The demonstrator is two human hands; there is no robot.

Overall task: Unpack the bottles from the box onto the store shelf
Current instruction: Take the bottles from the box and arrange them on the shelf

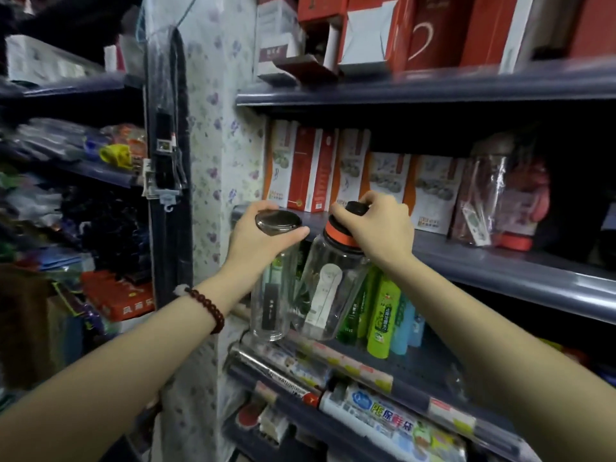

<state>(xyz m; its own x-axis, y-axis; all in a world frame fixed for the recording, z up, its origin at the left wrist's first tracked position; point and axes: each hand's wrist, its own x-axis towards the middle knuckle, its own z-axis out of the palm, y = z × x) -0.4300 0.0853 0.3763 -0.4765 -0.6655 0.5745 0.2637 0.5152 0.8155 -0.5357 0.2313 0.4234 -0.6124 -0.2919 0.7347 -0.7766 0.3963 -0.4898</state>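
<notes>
Two clear bottles, both held in the air in front of a blue-grey metal store shelf (500, 261) — neither resting on it. Left hand (263, 238), a dark red bead bracelet (208, 310) on its wrist: fingers and thumb curled closed around the top of a tall clear cylindrical bottle with a dark glossy round lid (271, 281); bottle hangs roughly upright, a black label strip visible inside. Right hand (376, 225): fingers closed over the black cap of a wider clear plastic bottle with an orange collar ring (328, 285); this one tilts, base swung toward the left, a white paper insert showing through its wall. The two bottles hang just beside each other, lower parts close or touching — contact cannot be told. Behind them, on the lower shelf level: upright green and light blue printed tubes (383, 315), with rolls in printed wrap (333, 368) lying at the front edge. On the shelf at hand height: a row of white, orange and red printed cartons (353, 171), and to the right a clear plastic-wrapped bottle with a red base (500, 198). Top shelf: red and white cardboard boxes (383, 31), some with flaps open. Left of the hands, a floral-papered pillar (213, 155) with packaged goods hanging at its edge.
</notes>
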